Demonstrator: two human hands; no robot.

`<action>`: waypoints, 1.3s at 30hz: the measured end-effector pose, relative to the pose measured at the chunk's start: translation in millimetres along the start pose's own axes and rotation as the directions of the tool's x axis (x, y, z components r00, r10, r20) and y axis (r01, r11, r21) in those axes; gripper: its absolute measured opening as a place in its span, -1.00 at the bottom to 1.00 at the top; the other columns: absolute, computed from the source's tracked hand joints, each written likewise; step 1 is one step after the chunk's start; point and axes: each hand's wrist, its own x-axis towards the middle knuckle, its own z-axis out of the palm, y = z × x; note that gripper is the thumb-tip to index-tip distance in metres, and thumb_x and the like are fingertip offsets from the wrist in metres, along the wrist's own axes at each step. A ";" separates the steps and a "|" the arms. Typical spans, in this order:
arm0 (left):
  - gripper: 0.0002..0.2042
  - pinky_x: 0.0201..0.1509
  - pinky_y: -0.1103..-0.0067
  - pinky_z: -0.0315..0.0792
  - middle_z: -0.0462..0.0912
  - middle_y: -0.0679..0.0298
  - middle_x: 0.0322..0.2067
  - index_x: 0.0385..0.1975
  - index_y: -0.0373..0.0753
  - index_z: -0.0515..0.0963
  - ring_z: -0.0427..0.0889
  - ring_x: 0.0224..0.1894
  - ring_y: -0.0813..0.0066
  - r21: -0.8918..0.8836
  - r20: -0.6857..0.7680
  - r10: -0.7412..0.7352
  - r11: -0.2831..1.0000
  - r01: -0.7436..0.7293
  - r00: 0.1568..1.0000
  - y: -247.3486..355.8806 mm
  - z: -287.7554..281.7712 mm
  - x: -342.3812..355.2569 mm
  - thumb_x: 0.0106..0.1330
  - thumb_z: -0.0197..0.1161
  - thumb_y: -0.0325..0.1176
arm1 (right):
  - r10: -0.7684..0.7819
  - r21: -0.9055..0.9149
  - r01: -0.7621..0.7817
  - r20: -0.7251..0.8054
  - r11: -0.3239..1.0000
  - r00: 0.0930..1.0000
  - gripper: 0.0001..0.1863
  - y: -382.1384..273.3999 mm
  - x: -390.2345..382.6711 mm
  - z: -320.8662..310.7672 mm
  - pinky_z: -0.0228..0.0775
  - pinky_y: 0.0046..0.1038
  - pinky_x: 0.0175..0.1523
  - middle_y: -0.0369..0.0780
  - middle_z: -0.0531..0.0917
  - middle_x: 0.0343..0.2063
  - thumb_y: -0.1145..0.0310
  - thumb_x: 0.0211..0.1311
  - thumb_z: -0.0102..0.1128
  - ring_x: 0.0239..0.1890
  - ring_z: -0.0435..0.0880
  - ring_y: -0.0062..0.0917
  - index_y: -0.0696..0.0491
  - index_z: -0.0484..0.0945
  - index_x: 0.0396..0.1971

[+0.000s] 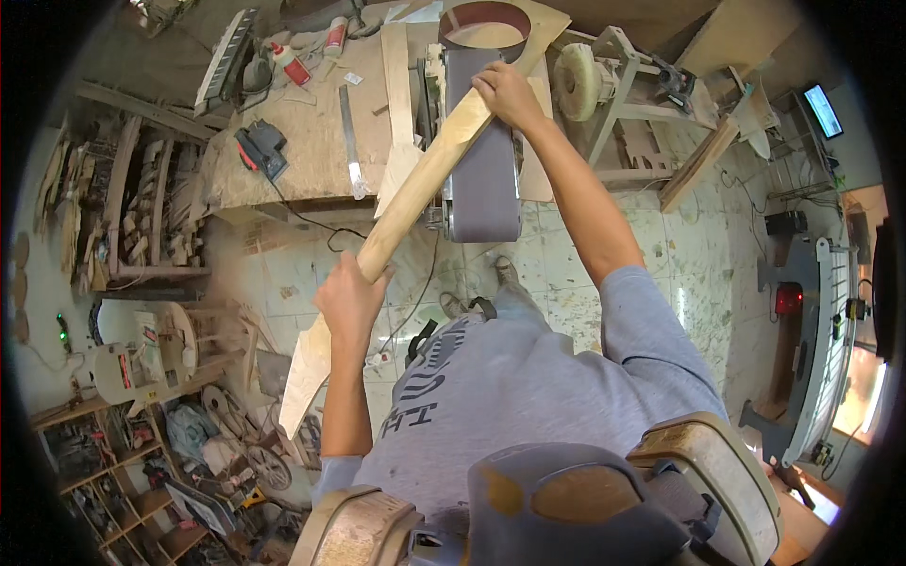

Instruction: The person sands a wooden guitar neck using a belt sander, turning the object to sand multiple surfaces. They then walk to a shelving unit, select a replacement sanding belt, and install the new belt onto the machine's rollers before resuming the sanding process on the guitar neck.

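Note:
A long, pale shaped piece of wood (415, 203) slants across the belt of a belt sander (488, 193). It has a rounded shaft and a flat, pointed lower end. My left hand (349, 297) is wrapped round the shaft above that pointed end, out in front of the bench. Over the belt, my right hand (508, 94) grips the upper part, its fingers curled over the wood. The wood overlaps the belt there, but I cannot tell how firmly it touches. The far tip is partly hidden behind my right hand.
Left of the sander, the wooden bench (311, 170) bears a hand sander (261, 151), a metal strip (350, 132), flat wood pieces and glue bottles (290, 64). A round buffing wheel (576, 82) stands to the right. A cord (420, 302) trails across the tiled floor near my feet.

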 end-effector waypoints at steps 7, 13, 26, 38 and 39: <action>-0.53 -0.15 0.16 0.50 0.67 -0.18 -0.28 -0.12 -0.33 0.59 0.65 -0.22 -0.16 -0.264 0.224 0.124 0.963 -0.062 0.967 30.2 -5.4 32.9 0.39 0.10 0.04 | 0.076 -0.006 -0.076 -0.009 0.997 0.997 -0.78 48.7 10.7 -16.7 0.46 -0.22 0.06 -0.09 0.71 -0.24 0.31 0.23 0.19 -0.11 0.63 -0.14 0.11 0.74 -0.33; -0.41 0.37 0.07 0.17 0.23 -0.23 0.32 0.37 -0.25 0.26 0.23 0.38 -0.10 -0.370 0.175 0.095 0.929 -0.024 0.980 49.3 48.3 88.9 0.54 -0.24 0.05 | 0.074 -0.053 -0.075 -0.019 0.996 0.997 -0.77 115.4 24.9 -45.9 0.48 -0.18 0.04 -0.08 0.72 -0.25 0.28 0.25 0.19 -0.15 0.67 -0.13 0.10 0.73 -0.31; -0.22 0.51 -0.02 -0.14 -0.10 -0.13 0.49 0.50 -0.21 -0.03 -0.17 0.54 -0.11 -0.122 0.069 0.178 0.978 -0.169 0.982 177.3 88.3 200.0 0.45 -0.21 0.23 | 0.306 -0.352 -0.251 0.110 0.902 0.946 -0.57 281.6 56.5 -111.9 0.48 -0.15 0.01 0.01 0.71 -0.23 0.02 0.30 0.06 -0.12 0.67 -0.02 0.07 0.65 -0.13; -0.11 0.52 0.01 -0.14 -0.11 -0.16 0.49 0.51 -0.21 -0.07 -0.19 0.55 -0.10 -0.271 0.152 0.122 0.960 -0.077 0.981 172.4 87.0 209.5 0.36 -0.09 0.31 | 0.372 -0.256 -0.339 0.092 0.905 0.924 -0.37 256.0 62.1 -96.4 0.48 -0.22 0.05 -0.04 0.73 -0.16 -0.23 0.14 0.17 -0.05 0.68 -0.10 0.03 0.67 -0.07; -0.10 0.52 0.02 -0.14 -0.10 -0.16 0.49 0.51 -0.20 -0.08 -0.19 0.55 -0.10 -0.277 0.176 0.110 0.959 -0.058 0.978 165.8 85.4 208.8 0.35 -0.08 0.32 | 0.374 -0.255 -0.342 0.089 0.904 0.923 -0.37 250.3 61.6 -92.1 0.48 -0.22 0.07 -0.03 0.72 -0.15 -0.23 0.14 0.17 -0.04 0.68 -0.10 0.02 0.67 -0.06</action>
